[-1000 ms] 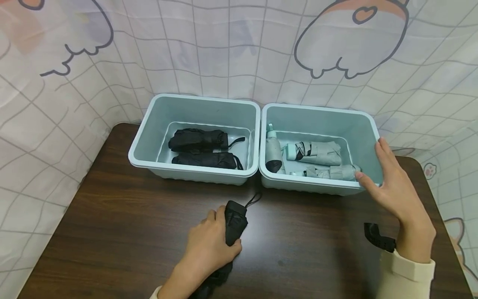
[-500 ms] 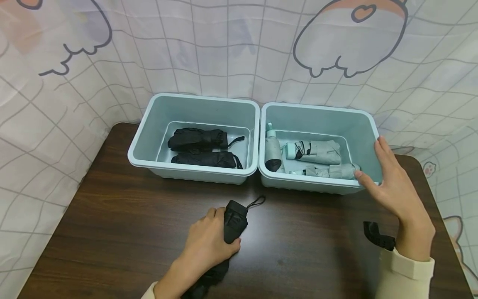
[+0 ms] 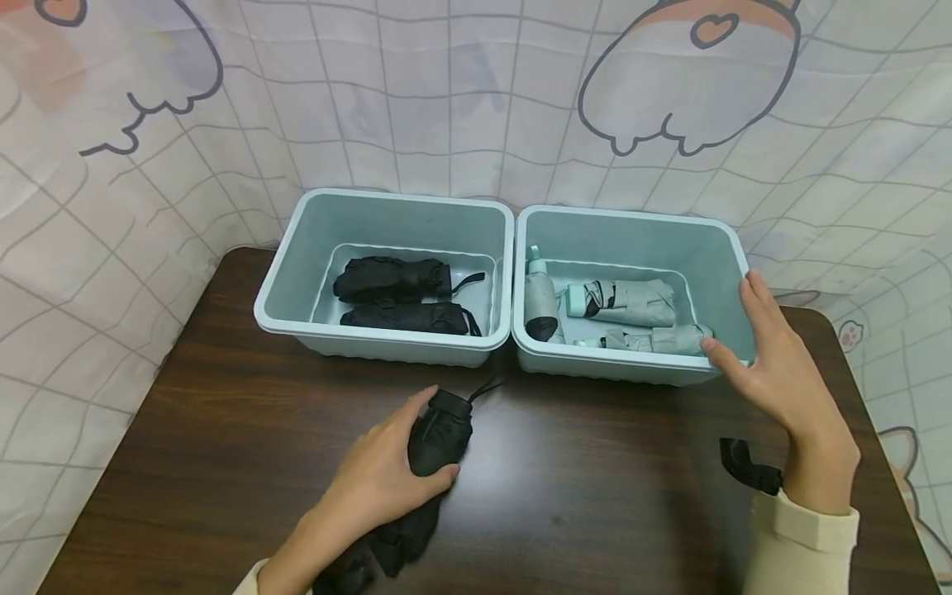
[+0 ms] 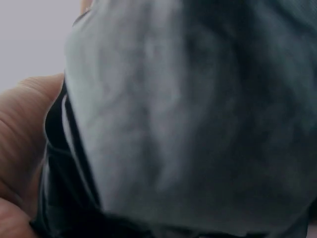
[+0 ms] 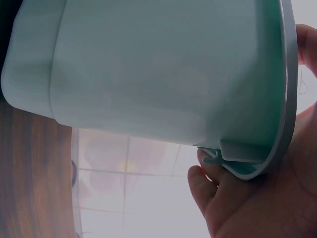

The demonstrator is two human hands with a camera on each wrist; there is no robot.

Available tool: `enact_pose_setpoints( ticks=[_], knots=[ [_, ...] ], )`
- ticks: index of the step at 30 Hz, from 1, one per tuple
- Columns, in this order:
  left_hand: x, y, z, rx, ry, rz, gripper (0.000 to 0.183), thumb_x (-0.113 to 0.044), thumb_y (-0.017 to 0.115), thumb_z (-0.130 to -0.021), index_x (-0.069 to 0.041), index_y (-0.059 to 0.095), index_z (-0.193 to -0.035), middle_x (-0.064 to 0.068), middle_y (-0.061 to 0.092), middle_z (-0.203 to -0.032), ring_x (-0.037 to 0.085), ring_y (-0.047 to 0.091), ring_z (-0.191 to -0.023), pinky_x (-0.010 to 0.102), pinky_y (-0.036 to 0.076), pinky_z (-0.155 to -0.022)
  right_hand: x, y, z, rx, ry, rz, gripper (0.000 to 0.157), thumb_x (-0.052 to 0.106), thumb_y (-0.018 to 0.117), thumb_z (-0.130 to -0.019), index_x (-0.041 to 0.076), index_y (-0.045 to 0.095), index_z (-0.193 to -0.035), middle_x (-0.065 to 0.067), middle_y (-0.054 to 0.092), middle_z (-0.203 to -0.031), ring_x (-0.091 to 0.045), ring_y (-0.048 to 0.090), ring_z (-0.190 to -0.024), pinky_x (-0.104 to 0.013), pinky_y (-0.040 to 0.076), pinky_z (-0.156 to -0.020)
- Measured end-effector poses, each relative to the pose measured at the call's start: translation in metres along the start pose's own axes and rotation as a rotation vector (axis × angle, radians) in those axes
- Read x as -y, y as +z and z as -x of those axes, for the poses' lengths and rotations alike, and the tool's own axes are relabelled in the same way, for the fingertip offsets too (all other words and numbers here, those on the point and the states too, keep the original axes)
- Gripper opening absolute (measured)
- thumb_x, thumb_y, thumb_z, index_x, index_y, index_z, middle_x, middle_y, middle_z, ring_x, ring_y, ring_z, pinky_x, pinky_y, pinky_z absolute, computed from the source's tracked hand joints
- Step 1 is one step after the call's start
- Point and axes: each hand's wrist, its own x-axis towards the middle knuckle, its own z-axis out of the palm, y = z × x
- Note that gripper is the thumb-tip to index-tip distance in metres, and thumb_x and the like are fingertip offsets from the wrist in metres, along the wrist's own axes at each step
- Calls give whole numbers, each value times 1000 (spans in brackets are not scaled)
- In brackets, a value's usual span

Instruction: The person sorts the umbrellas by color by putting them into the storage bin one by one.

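Observation:
My left hand (image 3: 379, 467) grips a folded black umbrella (image 3: 440, 434) in front of the bins, thumb on its near side. The umbrella slants, its strap end towards the bins and its lower end near the forearm. Dark fabric fills most of the left wrist view, with the thumb (image 4: 22, 134) at its left edge. At the right end of the right bin (image 3: 632, 216), my right hand (image 3: 788, 388) holds the rim. In the right wrist view, fingertips (image 5: 203, 186) curl round the bin's corner.
Two black folded umbrellas (image 3: 394, 279) lie in the left bin (image 3: 409, 198). The right bin contains three grey umbrellas (image 3: 643, 302) with mint handles. Both bins stand side by side at the back of the brown wooden table (image 3: 580, 463), before a patterned curtain (image 3: 446, 91).
My left hand has shifted left with the black umbrella, and its fingers now sit further to the umbrella's side. My right hand stays on the bin rim.

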Motion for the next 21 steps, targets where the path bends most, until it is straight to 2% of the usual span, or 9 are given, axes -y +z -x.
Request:
enact_pose_setpoints(
  ticks=[2,5,10,15,18,21],
  knots=[
    [3,-3,2,8,5,25,96,-46,87,-82,-34,38,-164,7,60,-155,36,65,-133,63,56,-96,0,0,0,1,0,0,90,36,58,-103,8,7,-171,-10,-1,-180,-48,7,-165,-77,12,-126],
    [5,-6,5,16,9,57,95,-48,86,-84,-40,36,-164,7,58,-157,38,60,-140,69,52,-102,1,0,0,4,2,1,90,37,59,-103,8,7,-171,-9,-1,-181,-48,7,-165,-77,12,-126],
    [8,-12,7,29,8,110,95,-50,86,-84,-46,33,-163,10,58,-156,38,59,-140,68,52,-102,0,0,0,6,6,6,90,37,58,-103,8,7,-171,-9,-1,-181,-48,7,-165,-77,11,-126],
    [8,-18,5,40,9,157,96,-49,87,-82,-46,33,-161,11,63,-148,33,64,-131,55,58,-92,0,0,0,4,3,3,89,37,58,-104,8,7,-171,-9,-1,-181,-47,6,-166,-76,11,-127],
    [8,-22,4,47,10,198,96,-46,90,-81,-43,35,-160,10,67,-134,26,67,-116,43,58,-82,0,0,0,4,4,4,89,37,58,-103,8,7,-171,-9,-2,-181,-47,6,-166,-76,11,-127],
    [8,-24,3,52,2,239,98,-44,91,-80,-35,35,-160,9,66,-125,19,65,-101,34,55,-78,0,0,0,4,7,7,90,38,57,-103,9,6,-171,-9,-2,-181,-47,6,-166,-77,11,-126]
  ],
)
